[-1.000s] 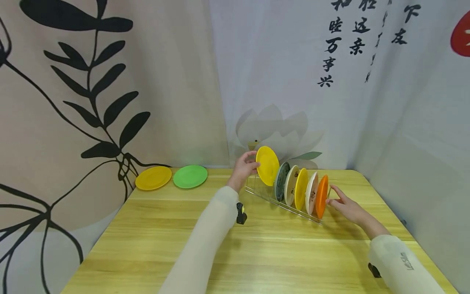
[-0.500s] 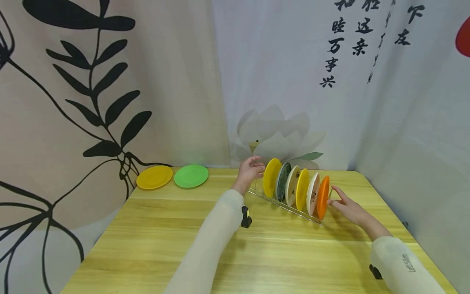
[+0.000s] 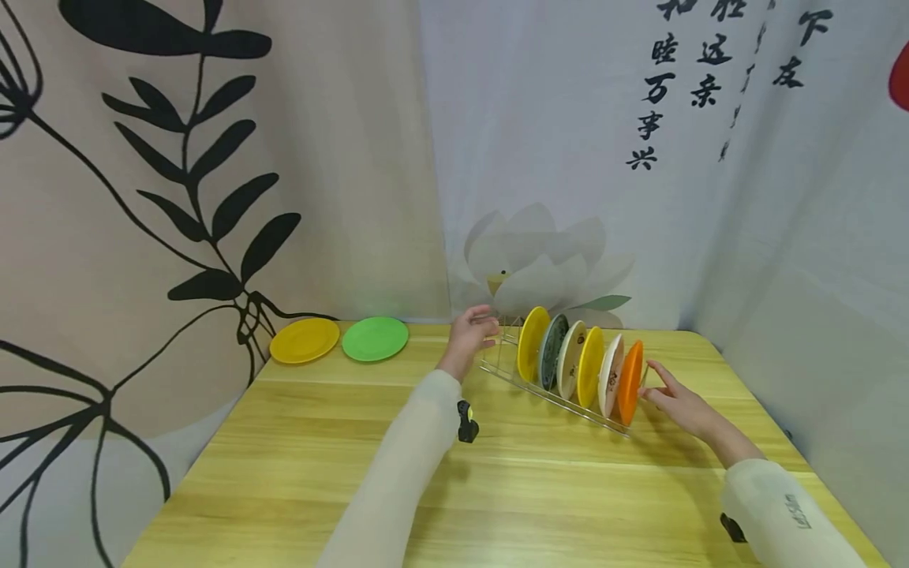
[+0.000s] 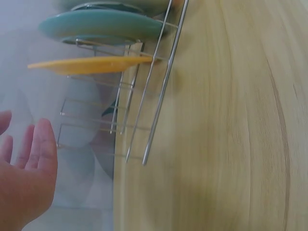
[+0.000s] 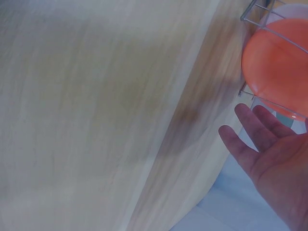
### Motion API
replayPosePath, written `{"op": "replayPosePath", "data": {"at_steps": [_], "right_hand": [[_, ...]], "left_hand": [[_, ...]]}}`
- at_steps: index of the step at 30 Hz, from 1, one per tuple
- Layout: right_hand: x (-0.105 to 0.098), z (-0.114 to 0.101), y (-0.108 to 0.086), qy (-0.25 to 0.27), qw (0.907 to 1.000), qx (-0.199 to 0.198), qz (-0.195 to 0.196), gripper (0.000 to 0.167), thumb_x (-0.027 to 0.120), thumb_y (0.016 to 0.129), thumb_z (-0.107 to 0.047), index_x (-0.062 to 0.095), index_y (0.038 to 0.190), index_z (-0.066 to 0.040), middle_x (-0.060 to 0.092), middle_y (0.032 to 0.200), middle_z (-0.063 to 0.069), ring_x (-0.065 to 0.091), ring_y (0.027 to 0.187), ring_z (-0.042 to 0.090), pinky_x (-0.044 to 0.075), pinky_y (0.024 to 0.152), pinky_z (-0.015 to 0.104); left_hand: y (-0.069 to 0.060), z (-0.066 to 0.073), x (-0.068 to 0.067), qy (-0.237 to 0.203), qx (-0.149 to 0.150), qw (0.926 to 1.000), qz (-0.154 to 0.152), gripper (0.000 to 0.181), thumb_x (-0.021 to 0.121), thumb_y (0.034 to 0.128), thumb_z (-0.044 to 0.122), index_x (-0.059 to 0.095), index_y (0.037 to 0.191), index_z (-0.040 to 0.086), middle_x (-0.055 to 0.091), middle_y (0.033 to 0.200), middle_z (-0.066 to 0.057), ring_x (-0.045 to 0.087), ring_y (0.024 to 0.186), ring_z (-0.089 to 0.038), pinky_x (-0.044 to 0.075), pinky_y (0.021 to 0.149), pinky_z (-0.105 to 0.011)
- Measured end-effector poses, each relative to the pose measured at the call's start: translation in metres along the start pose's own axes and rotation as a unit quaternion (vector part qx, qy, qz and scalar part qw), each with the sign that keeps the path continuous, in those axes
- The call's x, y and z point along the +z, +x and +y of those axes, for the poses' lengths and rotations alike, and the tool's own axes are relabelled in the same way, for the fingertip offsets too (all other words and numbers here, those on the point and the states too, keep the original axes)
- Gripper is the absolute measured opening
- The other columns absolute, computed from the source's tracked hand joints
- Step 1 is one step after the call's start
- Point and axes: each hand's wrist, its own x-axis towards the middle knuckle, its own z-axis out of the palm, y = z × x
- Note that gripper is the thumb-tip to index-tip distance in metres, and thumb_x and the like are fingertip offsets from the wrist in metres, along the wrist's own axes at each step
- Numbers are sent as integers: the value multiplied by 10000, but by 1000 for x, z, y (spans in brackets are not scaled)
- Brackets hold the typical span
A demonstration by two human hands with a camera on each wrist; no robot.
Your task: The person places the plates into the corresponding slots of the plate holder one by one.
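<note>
A wire dish rack (image 3: 589, 418) stands on the wooden table, holding a row of upright plates. Its leftmost one is a yellow plate (image 3: 533, 345). After it come a grey-green plate (image 3: 553, 352), a cream plate (image 3: 571, 360), another yellow plate (image 3: 590, 368), a white patterned plate (image 3: 610, 375) and an orange plate (image 3: 630, 383). My left hand (image 3: 470, 339), fingers loosely spread, is just left of the rack, apart from it and holding nothing. My right hand (image 3: 678, 404) pinches the rack's right end wire between thumb and index finger; the other fingers (image 5: 255, 126) stretch out.
A flat yellow plate (image 3: 304, 341) and a green plate (image 3: 375, 339) lie at the table's back left. Printed curtains (image 3: 355, 158) hang behind the table and along its right side. The wooden table (image 3: 284, 473) extends in front of the rack.
My left hand has lowered the yellow plate into the rack, let go and drawn back leftward. The right hand stays at the rack's end. The head view has shifted slightly.
</note>
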Motion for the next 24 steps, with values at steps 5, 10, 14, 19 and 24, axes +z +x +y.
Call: {"op": "replayPosePath", "data": {"at_steps": [5,10,14,19,24], "right_hand": [[0,2,-2,53,10000,-22,48,771,434,1042,-413,20,1585,-55,484,1375,352,507,1207,525,407,965,679],[1,5,-2,125,9998,-143,61,753,422,1047,-387,23,1579,-34,504,1356,349,510,1204,523,402,968,681],[1,6,-1,99,9998,-163,90,744,418,1048,-383,33,1579,-32,524,1345,335,517,1201,513,412,966,672],[0,6,0,37,9999,-143,80,753,418,1050,-393,27,1574,-19,531,1333,339,533,1180,508,434,941,664],[1,4,1,67,9997,-221,50,728,408,1054,-351,29,1569,-2,526,1334,344,529,1186,511,437,940,660]], "left_hand": [[-4,2,-11,-4,-4,9999,112,444,609,942,19,527,1377,49,641,1209,-173,638,1048,-309,538,928,-452],[-6,1,-29,-136,30,9994,307,441,617,946,51,540,1380,56,621,1233,-212,600,1109,-376,538,925,-453],[-6,-1,-47,-180,48,9977,647,412,633,937,58,572,1345,58,643,1198,-203,624,1056,-347,570,843,-385],[-7,-4,-74,-321,-54,9936,1084,430,638,925,30,567,1349,58,673,1062,-132,642,910,-249,561,872,-412],[-12,-4,-104,-405,-199,9885,1447,477,617,942,25,514,1406,71,613,1155,-171,633,943,-265,519,958,-464]]}}
